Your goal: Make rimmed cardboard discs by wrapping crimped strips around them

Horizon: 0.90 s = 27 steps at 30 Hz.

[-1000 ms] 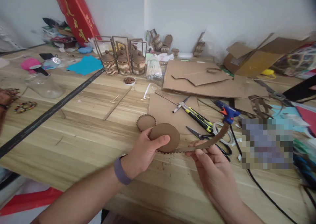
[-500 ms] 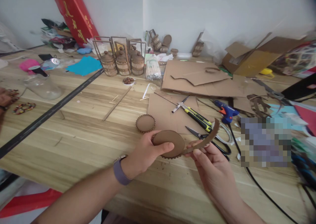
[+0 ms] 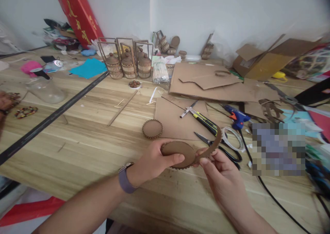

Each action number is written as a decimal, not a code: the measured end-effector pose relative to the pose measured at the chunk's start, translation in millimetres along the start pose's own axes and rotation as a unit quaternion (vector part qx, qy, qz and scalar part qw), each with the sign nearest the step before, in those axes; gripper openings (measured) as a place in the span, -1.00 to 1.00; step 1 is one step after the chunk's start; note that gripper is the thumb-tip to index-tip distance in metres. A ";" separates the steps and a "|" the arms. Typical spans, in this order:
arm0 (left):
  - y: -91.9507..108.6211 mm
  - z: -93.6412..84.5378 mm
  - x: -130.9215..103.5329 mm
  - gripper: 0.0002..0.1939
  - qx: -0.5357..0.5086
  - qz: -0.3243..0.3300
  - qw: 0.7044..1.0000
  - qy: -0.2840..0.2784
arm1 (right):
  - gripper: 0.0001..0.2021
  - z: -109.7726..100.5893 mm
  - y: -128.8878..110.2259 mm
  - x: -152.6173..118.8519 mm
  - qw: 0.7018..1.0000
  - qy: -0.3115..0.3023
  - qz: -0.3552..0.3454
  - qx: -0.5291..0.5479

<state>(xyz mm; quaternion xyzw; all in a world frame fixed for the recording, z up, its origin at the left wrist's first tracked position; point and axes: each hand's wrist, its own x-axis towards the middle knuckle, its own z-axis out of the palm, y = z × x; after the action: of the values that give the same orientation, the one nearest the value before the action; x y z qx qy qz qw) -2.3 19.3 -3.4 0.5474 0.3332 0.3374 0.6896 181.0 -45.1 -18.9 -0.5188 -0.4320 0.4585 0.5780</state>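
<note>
My left hand (image 3: 152, 160) grips a round brown cardboard disc (image 3: 180, 150), its thumb lying across the top. A ridged cardboard strip (image 3: 215, 141) runs along the disc's lower edge, and its free end curves up at the right. My right hand (image 3: 221, 168) pinches this strip close to the disc's right side. Just behind my left hand, a small round cardboard tray (image 3: 152, 128) with a ridged rim lies on the wooden table (image 3: 90, 151). Black scissors (image 3: 206, 139) and a roll of tape (image 3: 233, 139) lie beyond my right hand.
A blue glue gun (image 3: 236, 117), a yellow-black cutter (image 3: 205, 122) and cardboard sheets (image 3: 206, 79) lie ahead. Small lidded baskets (image 3: 127, 63) stand behind a bowl of brown beads (image 3: 134, 84). At the left are a glass jar (image 3: 47, 89) and another person's hand (image 3: 6, 101).
The disc has tilted and shifted slightly right and down. The strip's free end has moved left, curling closer to the disc.
</note>
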 end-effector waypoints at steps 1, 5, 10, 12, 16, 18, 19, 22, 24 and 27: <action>0.3 0.3 -0.2 -0.69 -0.001 0.000 1.000 -0.001 | -0.81 0.2 -0.9 0.2 1.000 0.000 -0.004 -0.007; 2.0 0.6 -0.3 -0.70 0.000 -0.005 1.000 -0.004 | -0.77 0.6 -4.0 1.3 0.999 0.013 -0.008 -0.030; 3.3 -0.1 0.3 -0.73 0.022 -0.005 1.000 -0.009 | -0.76 1.0 -6.1 1.5 0.999 0.019 -0.006 -0.048; 3.1 -0.3 0.1 -0.72 0.031 -0.003 0.999 -0.012 | -0.77 1.6 -6.8 1.5 0.999 0.010 -0.009 -0.049; 2.2 -0.5 -0.8 -0.69 0.036 0.007 0.999 -0.017 | -0.79 1.2 -7.1 1.6 0.998 0.000 -0.012 -0.061; 1.7 -1.0 -1.2 -0.68 0.051 0.006 0.998 -0.024 | -0.80 0.0 -6.6 1.4 0.997 -0.009 -0.013 -0.073; 1.5 -1.3 -1.3 -0.68 0.067 0.003 0.997 -0.025 | -0.81 -0.8 -6.3 1.2 0.997 -0.013 -0.014 -0.079; 1.7 -2.4 -1.3 -0.67 0.134 -0.013 0.991 -0.004 | -0.81 -3.0 -6.2 0.7 0.995 -0.024 -0.007 -0.099; 2.8 -3.0 -1.4 -0.70 0.160 -0.019 0.987 -0.005 | -0.82 -4.1 -6.7 0.9 0.993 -0.029 -0.003 -0.111; 5.2 -3.7 -1.7 -0.74 0.164 -0.019 0.986 -0.027 | -0.83 -5.2 -7.7 2.5 0.992 -0.040 -0.005 -0.118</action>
<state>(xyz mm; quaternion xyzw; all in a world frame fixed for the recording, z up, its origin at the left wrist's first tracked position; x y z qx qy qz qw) -6.7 20.8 1.2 0.6559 0.3756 0.2497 0.6053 187.2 -44.1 -11.7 -0.5625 -0.5085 0.4222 0.4968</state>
